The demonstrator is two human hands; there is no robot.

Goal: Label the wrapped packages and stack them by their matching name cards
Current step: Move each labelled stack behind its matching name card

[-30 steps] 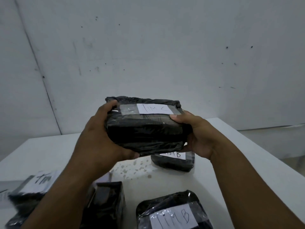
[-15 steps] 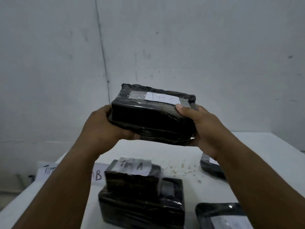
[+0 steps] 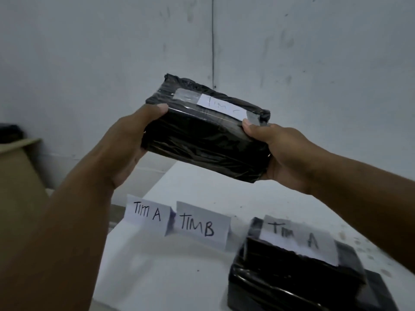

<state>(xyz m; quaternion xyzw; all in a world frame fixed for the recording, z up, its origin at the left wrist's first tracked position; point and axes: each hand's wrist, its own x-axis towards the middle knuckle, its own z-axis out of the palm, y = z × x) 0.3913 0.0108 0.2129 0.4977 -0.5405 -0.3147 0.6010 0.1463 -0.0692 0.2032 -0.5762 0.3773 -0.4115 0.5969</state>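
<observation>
A black wrapped package (image 3: pixel 206 138) is held up in the air above the white table (image 3: pixel 168 277). A taped white label reading "TIM" and a faint letter lies on its top. My left hand (image 3: pixel 132 144) grips its left end and my right hand (image 3: pixel 283 153) grips its right end. Two folded name cards stand at the table's far left: "TIM A" (image 3: pixel 147 213) and "TIM B" (image 3: pixel 202 225). A stack of black packages (image 3: pixel 292 274) with a "TIM A" label on top sits at the lower right.
A brown cardboard box (image 3: pixel 15 180) stands off the table's left edge. A grey wall rises close behind. Small specks dot the tabletop at the right.
The view has swung left, bringing the name cards into sight. The package, still held in both hands, has moved left with it and tilts down to the right.
</observation>
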